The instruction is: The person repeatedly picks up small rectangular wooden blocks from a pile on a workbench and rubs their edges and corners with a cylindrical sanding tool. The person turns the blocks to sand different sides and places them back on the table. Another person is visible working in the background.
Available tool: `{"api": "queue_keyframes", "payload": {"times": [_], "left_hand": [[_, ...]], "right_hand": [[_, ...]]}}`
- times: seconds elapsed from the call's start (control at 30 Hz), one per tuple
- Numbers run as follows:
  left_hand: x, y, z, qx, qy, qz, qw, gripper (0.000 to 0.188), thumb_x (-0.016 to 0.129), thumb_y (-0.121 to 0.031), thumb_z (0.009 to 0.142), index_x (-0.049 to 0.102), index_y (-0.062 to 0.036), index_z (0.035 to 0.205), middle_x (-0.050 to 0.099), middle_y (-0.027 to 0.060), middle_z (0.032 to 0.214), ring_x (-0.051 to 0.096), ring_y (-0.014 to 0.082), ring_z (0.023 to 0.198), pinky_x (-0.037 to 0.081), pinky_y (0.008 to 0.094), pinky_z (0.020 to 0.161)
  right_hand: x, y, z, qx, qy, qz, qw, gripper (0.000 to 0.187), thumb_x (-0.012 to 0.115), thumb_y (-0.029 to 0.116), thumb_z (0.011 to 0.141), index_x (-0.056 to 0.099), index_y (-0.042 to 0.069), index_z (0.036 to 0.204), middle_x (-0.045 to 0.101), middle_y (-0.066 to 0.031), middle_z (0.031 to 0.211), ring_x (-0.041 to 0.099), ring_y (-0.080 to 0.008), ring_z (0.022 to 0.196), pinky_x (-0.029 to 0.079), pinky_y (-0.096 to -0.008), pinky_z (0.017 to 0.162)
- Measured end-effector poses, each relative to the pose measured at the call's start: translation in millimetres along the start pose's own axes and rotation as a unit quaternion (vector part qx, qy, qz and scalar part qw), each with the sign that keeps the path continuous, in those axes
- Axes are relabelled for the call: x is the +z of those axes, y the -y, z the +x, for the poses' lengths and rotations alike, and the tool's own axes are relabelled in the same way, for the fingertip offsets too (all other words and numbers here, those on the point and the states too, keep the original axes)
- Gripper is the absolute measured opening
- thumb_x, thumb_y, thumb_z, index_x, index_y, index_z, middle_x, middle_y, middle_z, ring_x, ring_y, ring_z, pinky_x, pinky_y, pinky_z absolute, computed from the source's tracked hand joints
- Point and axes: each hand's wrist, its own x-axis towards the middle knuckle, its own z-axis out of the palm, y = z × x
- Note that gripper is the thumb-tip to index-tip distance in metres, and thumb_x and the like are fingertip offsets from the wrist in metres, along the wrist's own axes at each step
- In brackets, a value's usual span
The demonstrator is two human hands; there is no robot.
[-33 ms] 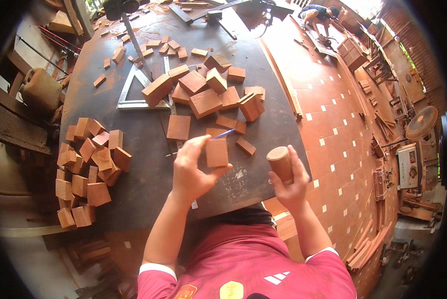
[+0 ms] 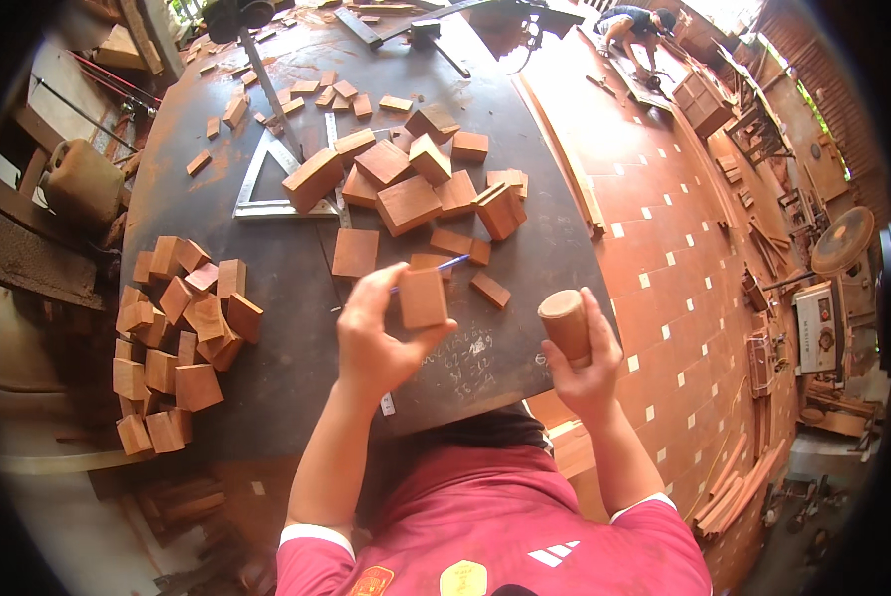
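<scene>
My left hand (image 2: 374, 333) grips a small square wooden block (image 2: 424, 298) between thumb and fingers, above the dark table (image 2: 297, 348). Partly hidden behind that block is a blue pen (image 2: 453, 262), close to some loose blocks. In my right hand (image 2: 587, 372), near the table's right edge, is a wooden cylinder (image 2: 565, 326), its round end tilted up. Beyond my hands lies a heap of reddish-brown wooden blocks (image 2: 409, 206). A flat block (image 2: 355, 252) rests just past my left fingers.
More blocks (image 2: 197, 387) are gathered along the table's left edge. A metal triangular square (image 2: 267, 209) lies beyond, beside a thin upright blade (image 2: 270, 84). Long boards (image 2: 565, 159) run along the right side. Farther off, a person (image 2: 636, 35) bends over a workpiece on the tiled floor.
My left hand has shifted slightly left with the block, which is turned a little. My right hand has moved slightly right with the cylinder, which now leans more.
</scene>
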Motion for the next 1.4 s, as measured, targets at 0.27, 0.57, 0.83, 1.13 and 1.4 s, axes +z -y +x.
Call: {"api": "queue_keyframes", "payload": {"times": [0.27, 0.57, 0.83, 1.13, 1.4], "left_hand": [[-77, 25, 5, -0.146, -0.163, 0.019, 0.975, 0.078, 0.101, -0.019, 0.073, 0.064, 0.0073, 0.138, 0.074, 0.0153, 0.121, 0.074, 0.0231, 0.108, 0.059, 0.0386, 0.097], [-91, 63, 19, -0.167, -0.126, 0.213, 0.955, 0.079, 0.098, -0.018, 0.075, 0.062, 0.0092, 0.139, 0.075, 0.0265, 0.124, 0.074, 0.0359, 0.117, 0.059, 0.0413, 0.102], [-83, 76, 27, -0.173, -0.09, 0.259, 0.946, 0.078, 0.099, -0.02, 0.07, 0.066, 0.0063, 0.136, 0.076, 0.0232, 0.124, 0.076, 0.0318, 0.114, 0.06, 0.0401, 0.101], [-93, 56, 24, -0.202, -0.005, 0.224, 0.953, 0.076, 0.094, -0.012, 0.076, 0.061, 0.0034, 0.142, 0.076, 0.021, 0.125, 0.076, 0.0291, 0.113, 0.061, 0.0406, 0.101], [-62, 17, -9, -0.124, -0.06, -0.08, 0.987, 0.075, 0.085, 0.006, 0.079, 0.04, -0.006, 0.137, 0.054, 0.0186, 0.148, 0.063, 0.0236, 0.126, 0.059, 0.0367, 0.1]], "right_hand": [[-18, -16, -9, -0.01, -0.047, -0.041, 0.998, 0.082, 0.085, 0.005, 0.087, 0.046, -0.005, 0.158, 0.066, -0.0262, 0.136, 0.069, -0.0387, 0.118, 0.055, -0.0452, 0.101], [-20, -26, -21, 0.004, -0.016, -0.014, 1.0, 0.079, 0.081, 0.008, 0.093, 0.043, -0.008, 0.16, 0.057, -0.0266, 0.155, 0.06, -0.0379, 0.139, 0.048, -0.0455, 0.115], [-32, -34, -38, 0.034, -0.024, 0.008, 0.999, 0.079, 0.08, 0.012, 0.096, 0.041, -0.007, 0.161, 0.052, -0.0253, 0.161, 0.055, -0.0385, 0.145, 0.044, -0.0461, 0.119], [-28, -33, -39, 0.021, -0.02, 0.007, 1.0, 0.08, 0.081, 0.014, 0.094, 0.042, -0.007, 0.161, 0.055, -0.0251, 0.158, 0.057, -0.0393, 0.144, 0.045, -0.0471, 0.119], [-17, -32, -33, -0.011, -0.041, 0.012, 0.999, 0.079, 0.085, 0.007, 0.086, 0.049, -0.007, 0.155, 0.063, -0.0283, 0.144, 0.067, -0.0442, 0.124, 0.053, -0.048, 0.106]]}}
